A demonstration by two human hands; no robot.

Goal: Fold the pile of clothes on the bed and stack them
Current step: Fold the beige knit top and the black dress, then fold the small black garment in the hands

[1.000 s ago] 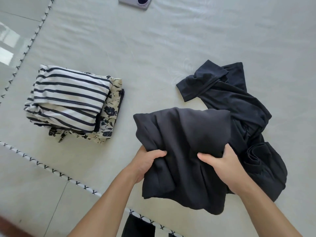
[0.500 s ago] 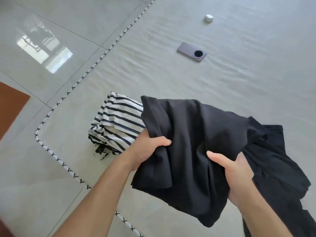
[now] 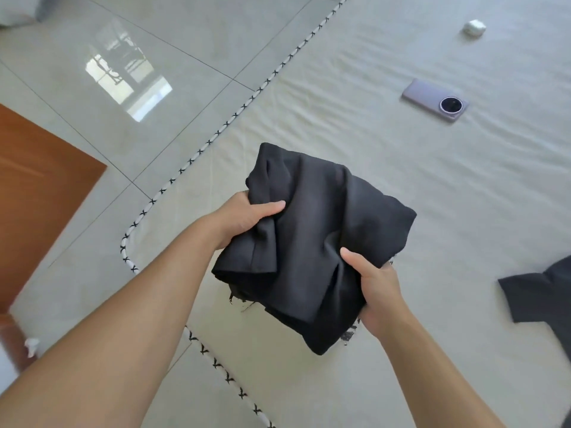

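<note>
A folded black garment (image 3: 315, 242) is held above the near left corner of the bed (image 3: 401, 186). My left hand (image 3: 244, 217) grips its left edge, thumb on top. My right hand (image 3: 375, 285) grips its near right edge, thumb pressed into the cloth. The garment covers the folded stack; only a sliver of patterned fabric (image 3: 347, 335) shows under its lower edge. A second black garment (image 3: 543, 291) lies unfolded at the right edge of the view.
A purple phone (image 3: 435, 99) lies face down on the bed farther back, with a small white case (image 3: 474, 27) beyond it. The bed's piped edge (image 3: 213, 140) runs along the left, with tiled floor (image 3: 92, 125) and an orange-brown panel (image 3: 37, 193) past it.
Both hands have carried the folded black garment to the left, from beside the other black garment to over the striped stack, which it now hides.
</note>
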